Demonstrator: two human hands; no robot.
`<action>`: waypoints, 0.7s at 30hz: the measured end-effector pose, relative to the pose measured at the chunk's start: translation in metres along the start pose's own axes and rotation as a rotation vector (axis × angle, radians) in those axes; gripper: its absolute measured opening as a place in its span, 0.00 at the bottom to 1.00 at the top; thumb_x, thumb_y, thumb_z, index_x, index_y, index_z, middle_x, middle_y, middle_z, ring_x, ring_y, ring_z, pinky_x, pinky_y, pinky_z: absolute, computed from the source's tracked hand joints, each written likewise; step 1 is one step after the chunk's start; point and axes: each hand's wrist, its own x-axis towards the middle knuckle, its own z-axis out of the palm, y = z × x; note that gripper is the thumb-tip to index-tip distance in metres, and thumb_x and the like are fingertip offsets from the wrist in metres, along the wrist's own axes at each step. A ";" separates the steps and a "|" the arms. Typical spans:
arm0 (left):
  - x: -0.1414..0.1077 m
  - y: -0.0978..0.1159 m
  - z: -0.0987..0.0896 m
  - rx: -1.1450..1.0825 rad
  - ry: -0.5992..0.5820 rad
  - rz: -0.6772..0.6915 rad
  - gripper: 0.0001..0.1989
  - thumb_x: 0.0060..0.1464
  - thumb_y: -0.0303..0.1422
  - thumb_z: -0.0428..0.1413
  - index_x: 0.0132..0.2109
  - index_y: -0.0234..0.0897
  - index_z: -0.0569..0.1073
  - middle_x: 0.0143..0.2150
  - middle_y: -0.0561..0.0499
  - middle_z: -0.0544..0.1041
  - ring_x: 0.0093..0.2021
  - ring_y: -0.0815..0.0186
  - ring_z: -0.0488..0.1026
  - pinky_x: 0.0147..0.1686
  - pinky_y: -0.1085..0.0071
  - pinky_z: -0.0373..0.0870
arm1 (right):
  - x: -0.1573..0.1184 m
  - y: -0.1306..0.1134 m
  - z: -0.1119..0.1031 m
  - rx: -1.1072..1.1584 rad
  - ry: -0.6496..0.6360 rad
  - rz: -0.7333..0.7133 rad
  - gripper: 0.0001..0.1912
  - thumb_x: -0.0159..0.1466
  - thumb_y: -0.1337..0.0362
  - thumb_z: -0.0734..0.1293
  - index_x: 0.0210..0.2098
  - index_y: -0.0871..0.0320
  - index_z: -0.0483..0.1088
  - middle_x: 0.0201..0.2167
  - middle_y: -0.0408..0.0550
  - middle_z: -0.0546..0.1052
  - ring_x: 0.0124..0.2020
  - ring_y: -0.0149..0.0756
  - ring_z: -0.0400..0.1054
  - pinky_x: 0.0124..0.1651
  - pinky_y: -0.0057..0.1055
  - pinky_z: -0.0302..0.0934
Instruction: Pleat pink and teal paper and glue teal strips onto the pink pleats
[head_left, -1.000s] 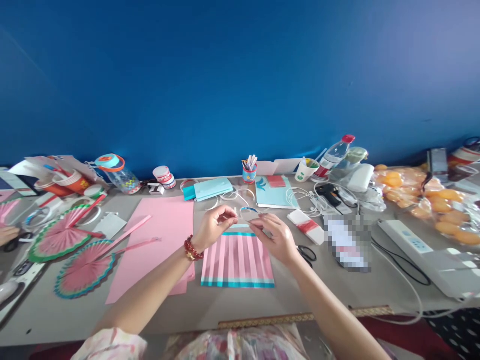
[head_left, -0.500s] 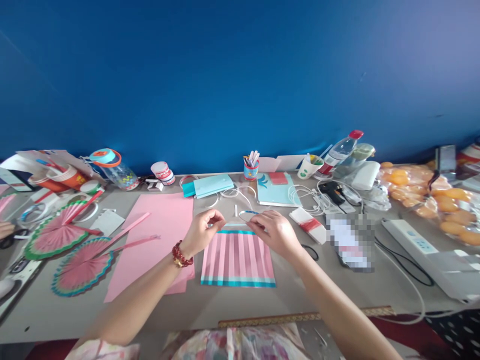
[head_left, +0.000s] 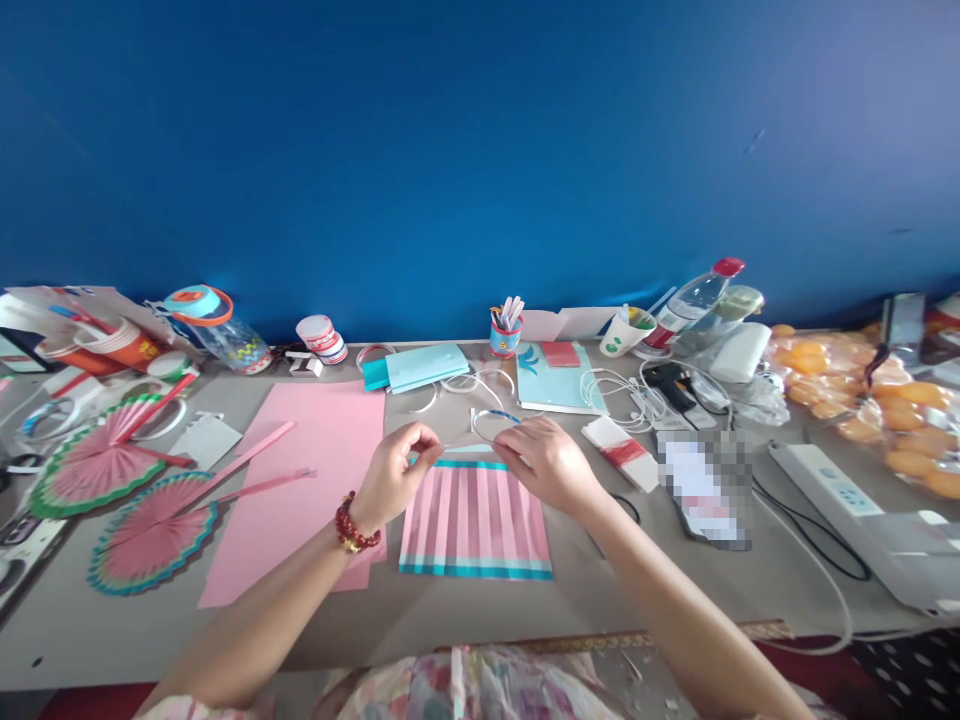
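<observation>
Both hands are held over the far edge of a pleated pink striped paper with blue borders. My left hand wears a red bead bracelet; its thumb and forefinger pinch together at what looks like the end of a thin, pale tape strip. Facing it, my right hand has its fingers closed on a narrow ring, seemingly a thin roll of tape in white and blue. The strip runs faintly between the two hands. Fingertips of the right hand are partly hidden.
Pink sheets and two pink pleated fans lie left. Behind are folded blue paper, a pen cup and white cables. To the right are a phone, a power strip and bagged orange balls.
The view has shifted slightly. Both hands keep their pinch over the paper's far edge, with little change in the gap between them.
</observation>
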 end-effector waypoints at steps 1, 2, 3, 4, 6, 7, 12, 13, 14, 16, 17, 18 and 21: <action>-0.002 0.002 0.000 0.021 0.011 0.038 0.09 0.61 0.38 0.53 0.35 0.38 0.70 0.32 0.51 0.74 0.34 0.66 0.71 0.37 0.72 0.68 | -0.001 0.000 0.000 -0.006 0.015 -0.007 0.12 0.70 0.64 0.59 0.33 0.55 0.70 0.28 0.46 0.76 0.32 0.36 0.68 0.40 0.33 0.55; -0.004 0.003 0.000 0.036 0.018 0.067 0.09 0.62 0.37 0.52 0.35 0.38 0.70 0.33 0.51 0.74 0.35 0.66 0.71 0.38 0.71 0.68 | -0.003 -0.001 -0.001 -0.010 0.030 -0.013 0.12 0.71 0.64 0.59 0.33 0.55 0.70 0.28 0.46 0.76 0.32 0.36 0.68 0.41 0.34 0.55; -0.005 0.003 0.000 0.045 0.023 0.083 0.09 0.62 0.37 0.52 0.35 0.38 0.70 0.33 0.51 0.74 0.35 0.66 0.72 0.40 0.71 0.68 | -0.004 -0.001 0.000 -0.011 0.040 -0.018 0.12 0.71 0.64 0.59 0.33 0.55 0.70 0.28 0.46 0.76 0.32 0.36 0.68 0.41 0.34 0.55; -0.005 0.002 0.000 0.047 0.022 0.081 0.09 0.62 0.37 0.52 0.35 0.38 0.70 0.33 0.51 0.74 0.36 0.66 0.72 0.41 0.71 0.68 | -0.005 0.000 0.001 -0.013 0.046 -0.021 0.12 0.71 0.64 0.59 0.33 0.56 0.70 0.28 0.46 0.76 0.31 0.35 0.67 0.41 0.33 0.55; -0.003 -0.004 0.002 0.034 0.005 0.027 0.09 0.61 0.37 0.54 0.35 0.38 0.71 0.33 0.51 0.75 0.36 0.65 0.72 0.40 0.71 0.68 | -0.005 0.002 0.004 -0.027 0.041 -0.022 0.13 0.70 0.63 0.59 0.32 0.56 0.70 0.26 0.45 0.75 0.30 0.35 0.67 0.39 0.33 0.54; -0.001 -0.008 0.003 0.019 -0.006 -0.014 0.09 0.60 0.38 0.54 0.34 0.38 0.72 0.33 0.51 0.75 0.36 0.65 0.73 0.40 0.71 0.68 | -0.004 0.003 0.007 -0.044 0.034 -0.019 0.13 0.70 0.62 0.60 0.31 0.57 0.70 0.25 0.45 0.75 0.30 0.34 0.66 0.39 0.32 0.54; 0.012 -0.032 0.004 -0.017 0.013 -0.208 0.11 0.55 0.41 0.57 0.33 0.38 0.74 0.30 0.52 0.76 0.32 0.66 0.73 0.35 0.72 0.68 | 0.016 0.001 0.026 -0.211 -0.037 0.039 0.14 0.69 0.63 0.61 0.29 0.58 0.72 0.24 0.46 0.75 0.30 0.35 0.67 0.39 0.33 0.51; 0.014 -0.036 0.004 -0.012 0.018 -0.225 0.11 0.54 0.42 0.57 0.33 0.38 0.74 0.30 0.52 0.76 0.32 0.66 0.73 0.33 0.72 0.67 | 0.021 -0.002 0.029 -0.249 -0.069 0.060 0.14 0.69 0.63 0.61 0.29 0.58 0.73 0.24 0.46 0.76 0.30 0.35 0.67 0.39 0.33 0.51; 0.015 -0.039 0.003 -0.007 0.021 -0.234 0.12 0.54 0.42 0.57 0.32 0.37 0.74 0.29 0.52 0.76 0.31 0.66 0.72 0.32 0.72 0.67 | 0.027 -0.005 0.032 -0.284 -0.108 0.079 0.14 0.69 0.63 0.61 0.29 0.58 0.73 0.24 0.46 0.76 0.30 0.35 0.68 0.38 0.33 0.51; 0.017 -0.046 0.001 0.007 0.021 -0.245 0.11 0.53 0.41 0.57 0.32 0.37 0.74 0.28 0.52 0.76 0.30 0.66 0.72 0.31 0.72 0.66 | 0.036 -0.011 0.036 -0.346 -0.205 0.119 0.14 0.69 0.63 0.60 0.30 0.59 0.74 0.25 0.48 0.77 0.30 0.37 0.69 0.37 0.33 0.51; 0.018 -0.049 0.000 0.016 0.020 -0.251 0.11 0.53 0.41 0.56 0.31 0.37 0.74 0.28 0.53 0.76 0.30 0.66 0.72 0.31 0.72 0.66 | 0.040 -0.015 0.038 -0.367 -0.250 0.134 0.14 0.69 0.63 0.59 0.32 0.59 0.74 0.26 0.49 0.78 0.31 0.37 0.69 0.36 0.33 0.51; 0.018 -0.052 -0.001 0.026 0.019 -0.256 0.11 0.53 0.40 0.56 0.31 0.38 0.74 0.28 0.53 0.76 0.29 0.66 0.72 0.31 0.72 0.66 | 0.043 -0.017 0.039 -0.382 -0.287 0.146 0.14 0.69 0.63 0.59 0.34 0.59 0.74 0.27 0.50 0.78 0.31 0.38 0.70 0.35 0.32 0.51; 0.019 -0.061 -0.001 0.058 0.014 -0.261 0.10 0.53 0.39 0.55 0.30 0.38 0.74 0.27 0.53 0.76 0.29 0.65 0.73 0.30 0.72 0.66 | 0.047 -0.023 0.042 -0.394 -0.337 0.163 0.14 0.70 0.63 0.58 0.38 0.60 0.74 0.31 0.52 0.79 0.30 0.37 0.71 0.31 0.31 0.51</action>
